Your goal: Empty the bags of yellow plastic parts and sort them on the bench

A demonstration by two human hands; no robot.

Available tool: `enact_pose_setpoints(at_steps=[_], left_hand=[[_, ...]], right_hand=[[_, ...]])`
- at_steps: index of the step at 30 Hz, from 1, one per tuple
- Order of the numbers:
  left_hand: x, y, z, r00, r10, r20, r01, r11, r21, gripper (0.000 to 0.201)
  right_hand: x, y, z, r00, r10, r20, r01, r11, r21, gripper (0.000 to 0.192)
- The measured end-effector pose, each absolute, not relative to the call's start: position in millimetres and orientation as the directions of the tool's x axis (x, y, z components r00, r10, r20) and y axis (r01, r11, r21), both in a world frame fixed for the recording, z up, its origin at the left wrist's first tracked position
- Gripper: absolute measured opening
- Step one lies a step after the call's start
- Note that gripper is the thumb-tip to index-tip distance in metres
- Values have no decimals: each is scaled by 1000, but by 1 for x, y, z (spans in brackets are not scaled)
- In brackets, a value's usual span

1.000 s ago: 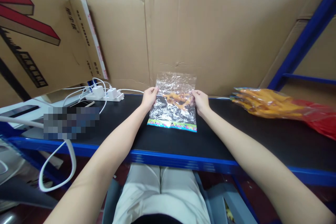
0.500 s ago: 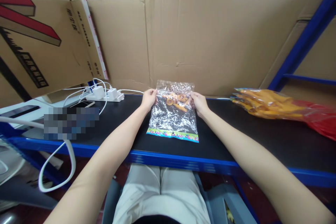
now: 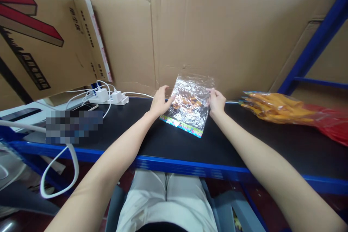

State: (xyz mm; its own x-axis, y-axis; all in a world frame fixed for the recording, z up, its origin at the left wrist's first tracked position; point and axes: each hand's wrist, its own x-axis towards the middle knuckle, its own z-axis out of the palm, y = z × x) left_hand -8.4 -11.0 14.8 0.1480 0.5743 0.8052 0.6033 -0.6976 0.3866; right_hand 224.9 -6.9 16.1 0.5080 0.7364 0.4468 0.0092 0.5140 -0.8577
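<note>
A clear plastic bag (image 3: 187,117) with a colourful printed strip along its near edge is tilted over the black table. Orange balloon-like pieces (image 3: 189,103) show inside it, partly hidden by glare. At the bag's right edge, my right hand (image 3: 217,102) pinches the plastic between thumb and fingers. My left hand (image 3: 161,102) is at the left edge, fingers apart and thumb against or just beside the plastic; it does not grip the bag.
At the right lie bags of orange pieces (image 3: 274,108) and a red bag (image 3: 333,121). A white power strip (image 3: 108,98) with chargers and cables stands at the left, near a phone. Cardboard (image 3: 217,36) walls the back; a blue rail (image 3: 190,166) edges the front.
The bag has shifted right and away from me and turned, its near edge now slanting. My left hand has let go of its edge and spread; my right hand moved right with the bag.
</note>
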Motion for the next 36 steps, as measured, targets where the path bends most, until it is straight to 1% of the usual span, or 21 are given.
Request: enact_pose_setpoints(at_steps=[2, 4, 5, 7, 10, 12, 15, 17, 20, 23, 25, 27, 30, 31, 33, 34, 36], left_hand=[[1, -22, 17, 391, 470, 791, 561, -803, 200, 64], [12, -33, 18, 596, 377, 709, 490, -870, 50, 84], [18, -38, 17, 674, 337, 657, 457, -889, -12, 90], [28, -45, 16, 777, 296, 556, 422, -900, -112, 88], [34, -48, 14, 838, 287, 465, 427, -875, -229, 72], [33, -47, 12, 848, 294, 442, 437, -859, -268, 72], [30, -45, 11, 854, 287, 434, 435, -852, -292, 75], [31, -44, 10, 851, 280, 443, 442, -839, -318, 71], [33, -41, 9, 827, 277, 489, 475, -809, -347, 72], [28, -34, 14, 761, 297, 576, 550, -767, -331, 70], [16, -26, 18, 679, 350, 646, 638, -717, -282, 68], [-4, -14, 22, 554, 430, 713, 741, -645, -187, 68], [-42, 9, 20, 367, 548, 752, 841, -541, -16, 67], [-56, 17, 18, 310, 601, 736, 864, -502, 46, 65], [-81, 29, 11, 175, 727, 664, 915, -369, 163, 59], [-91, 33, 7, 112, 780, 616, 937, -290, 196, 57], [-107, 39, -3, -2, 860, 510, 968, -126, 217, 54]], right_hand=[[231, -4, 19, 550, 712, 437, -5, 526, -850, 43], [236, -2, 21, 580, 688, 436, -13, 543, -839, 43], [238, 0, 23, 590, 679, 436, -16, 550, -835, 43], [242, 2, 26, 598, 676, 431, -30, 556, -831, 43], [248, 4, 28, 582, 696, 420, -76, 561, -824, 45], [250, 5, 29, 552, 720, 420, -108, 561, -821, 46], [252, 5, 29, 525, 749, 404, -171, 558, -812, 46], [252, 5, 29, 529, 758, 381, -213, 553, -805, 44], [252, 3, 32, 528, 763, 374, -217, 547, -809, 43], [248, -3, 37, 458, 811, 363, -245, 508, -826, 43], [244, -9, 40, 398, 860, 319, -302, 451, -840, 41], [239, -15, 42, 358, 891, 280, -334, 402, -852, 39], [234, -19, 40, 321, 908, 268, -307, 367, -878, 31], [233, -19, 38, 303, 912, 276, -281, 362, -889, 28], [231, -19, 34, 249, 918, 309, -203, 362, -910, 24], [230, -19, 31, 210, 920, 330, -151, 364, -919, 24], [227, -19, 27, 111, 925, 363, -32, 369, -929, 25]])
